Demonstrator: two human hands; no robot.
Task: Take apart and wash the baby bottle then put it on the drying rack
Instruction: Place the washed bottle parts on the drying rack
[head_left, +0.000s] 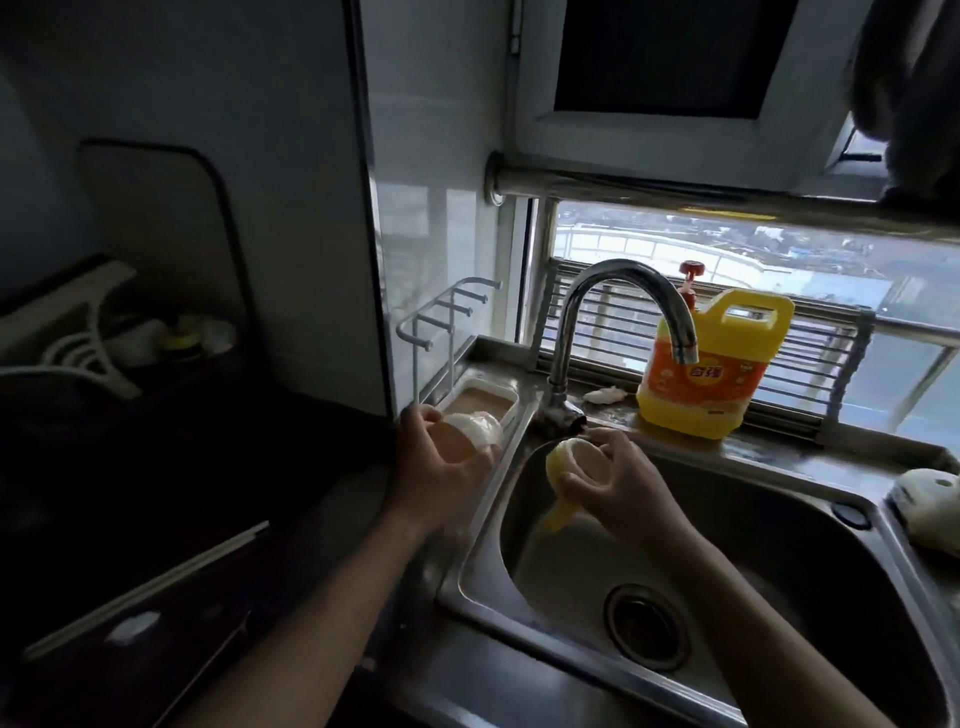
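Grips a translucent whitish bottle part (475, 431) in the left hand (441, 462), with fingers curled under its rounded body and thumb over the near side, closed snugly round it. Holds it above the counter edge just left of the sink (727, 551), right in front of the tray of the white drying rack (447, 317) but not on the rack. Clasps a yellow bottle part (563, 470) in the right hand (623, 486), with fingers and thumb wrapped round its far side, round open mouth turned upward and narrower end pointing down into the basin. Holds this one over the sink's back left corner, below and to the left of the faucet (623, 291) spout, near the translucent part but apart from it. On the ledge behind the sink, a yellow detergent jug (717, 384) with an orange label and pale characters, too blurred to read; behind it, a red pump top (692, 270). No telling whether either bottle part bears writing. Glossy and see-through in the left hand, domed at the far end; cloudy yellow in the right hand, wide at the rim and tapering below. Beside the faucet base, a crumpled pale rag (602, 395); on the sink's right rim, a lumpy white object (930, 506); on the dark counter to the left, a pair of pale sticks (150, 587).
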